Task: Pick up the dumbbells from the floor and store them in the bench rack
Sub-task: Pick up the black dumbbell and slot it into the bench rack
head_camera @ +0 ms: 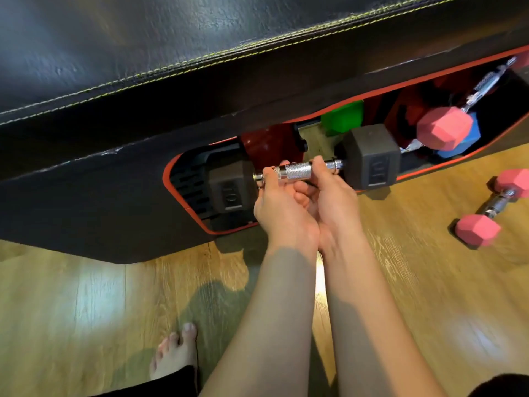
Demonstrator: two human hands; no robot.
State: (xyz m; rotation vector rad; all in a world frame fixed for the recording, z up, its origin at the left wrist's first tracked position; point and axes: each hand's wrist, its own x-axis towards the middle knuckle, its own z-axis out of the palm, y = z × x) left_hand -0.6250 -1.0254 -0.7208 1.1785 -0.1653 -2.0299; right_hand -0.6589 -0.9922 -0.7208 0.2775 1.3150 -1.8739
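Observation:
A black hex dumbbell (370, 156) with a chrome knurled handle sits across the red-rimmed opening of the bench rack (183, 213). My left hand (282, 204) and my right hand (329, 193) both curl under the handle and hold it. One black head is inside the left part of the opening, the other at its middle. Further right in the rack lie a pink dumbbell (443, 127), a green dumbbell head (342, 117) and a blue dumbbell head (469, 136). Another pink dumbbell (483, 227) lies on the wooden floor at the right.
The black padded bench top (171, 53) with yellow stitching overhangs the rack and fills the upper view. My bare foot (174, 351) rests on the wooden floor (86, 310) at the lower left.

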